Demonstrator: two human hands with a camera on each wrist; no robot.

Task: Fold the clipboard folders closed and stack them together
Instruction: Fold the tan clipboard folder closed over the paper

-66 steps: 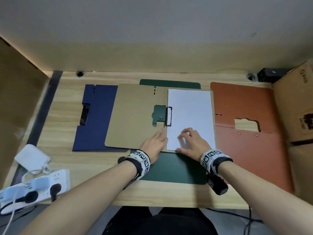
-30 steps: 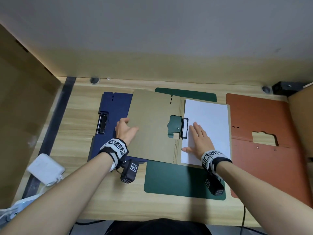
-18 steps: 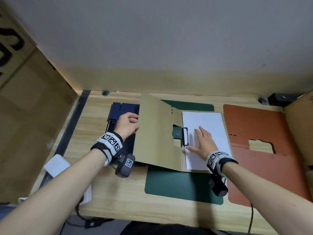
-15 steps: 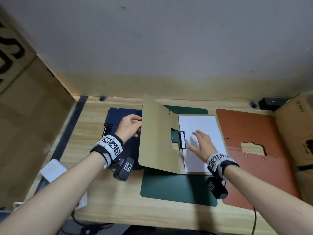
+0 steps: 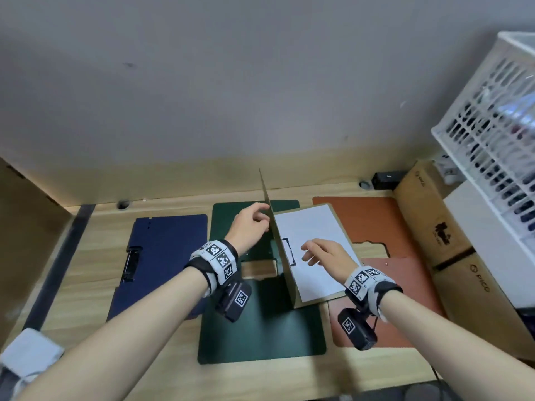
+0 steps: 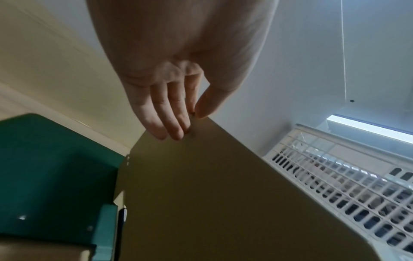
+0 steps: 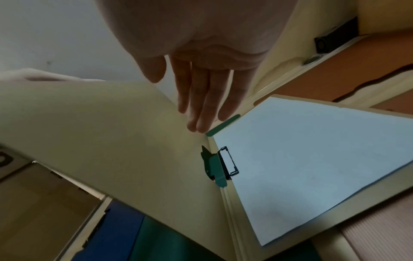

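Note:
A tan clipboard folder [image 5: 290, 285] lies on top of an open green folder [image 5: 260, 328] at the middle of the desk. Its cover [image 6: 223, 194] stands nearly upright. My left hand [image 5: 263, 217] pinches the cover's top edge between thumb and fingers [image 6: 176, 130]. My right hand [image 5: 311, 253] hangs with relaxed fingers [image 7: 201, 109] just over the white paper [image 5: 312, 227] clipped inside, holding nothing. An open blue folder [image 5: 168, 256] lies flat to the left. An open orange folder [image 5: 376, 221] lies to the right, partly under the tan one.
Cardboard boxes [image 5: 451, 256] stand along the desk's right edge, with a white slatted crate [image 5: 492, 125] above them. A small black device [image 5: 386, 179] sits at the back right. A white adapter [image 5: 29, 351] lies at the front left. A brown panel [image 5: 26, 227] closes the left side.
My left hand took the tan cover's left edge and swung it from flat up to nearly upright. My right hand lifted off the paper and its fingers relaxed.

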